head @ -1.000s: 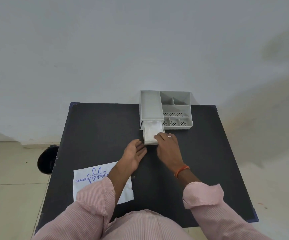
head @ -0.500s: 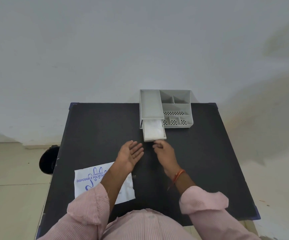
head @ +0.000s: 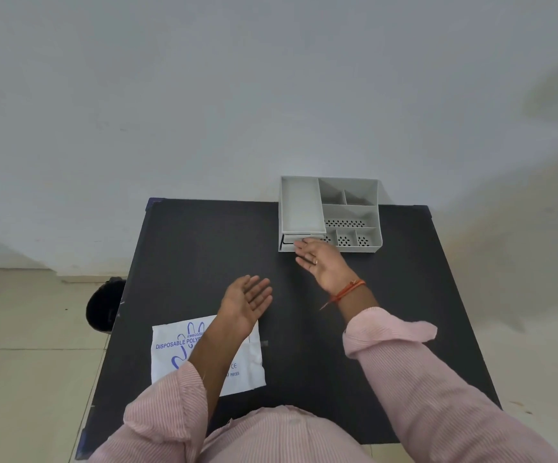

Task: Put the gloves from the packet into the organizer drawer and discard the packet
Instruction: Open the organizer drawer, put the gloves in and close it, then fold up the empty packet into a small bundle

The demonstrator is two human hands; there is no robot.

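Flat white plastic glove packet (head: 237, 365) lies near-left on the black tabletop (head: 184, 248), light, limp, slippery: pinch a free edge. Left hand (head: 247, 304) open, empty; right hand (head: 321, 264) open-fingered against the grey organizer drawer (head: 289, 242).

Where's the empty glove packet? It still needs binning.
Head view: the glove packet lies on the black table's near-left corner, partly under the left forearm.

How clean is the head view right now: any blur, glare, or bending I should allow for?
Head view: soft, even light, no glare on the black table; wide-angle bending bows the wall and floor edges; right hand at the organizer drawer looks slightly soft; the packet print reads sharp.
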